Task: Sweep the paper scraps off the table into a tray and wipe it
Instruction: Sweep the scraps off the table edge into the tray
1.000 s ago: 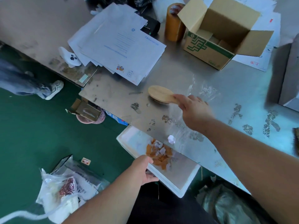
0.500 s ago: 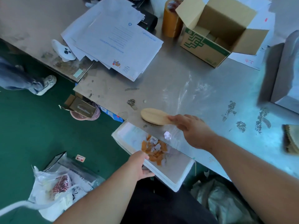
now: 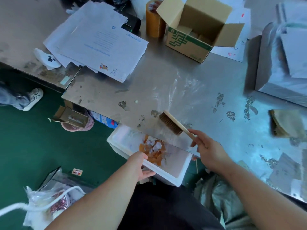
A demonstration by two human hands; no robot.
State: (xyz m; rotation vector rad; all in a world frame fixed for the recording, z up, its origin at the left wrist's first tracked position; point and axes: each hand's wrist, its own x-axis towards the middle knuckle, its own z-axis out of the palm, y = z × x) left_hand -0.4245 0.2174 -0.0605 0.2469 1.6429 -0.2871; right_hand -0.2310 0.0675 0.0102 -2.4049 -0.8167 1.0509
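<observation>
table: scuffed grey metal tabletop [image 3: 166,83], i sweep toward its near edge.
tray: white foam tray [image 3: 181,175], my left hand [image 3: 139,165] clamps its rim under that edge to catch orange and white paper scraps [image 3: 154,150].
brush: my right hand [image 3: 207,150] fingers closed on wooden-handled bristle brush [image 3: 172,124].

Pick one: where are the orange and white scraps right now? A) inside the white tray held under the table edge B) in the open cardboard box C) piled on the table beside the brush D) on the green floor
A: the scraps lie in the white tray, which the left hand holds under the table edge.

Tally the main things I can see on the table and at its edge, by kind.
Brush: 1
White tray: 1
Open cardboard box: 1
Tape roll: 1
Stack of white paper sheets: 1
Folded cloth: 1
Total: 6
</observation>
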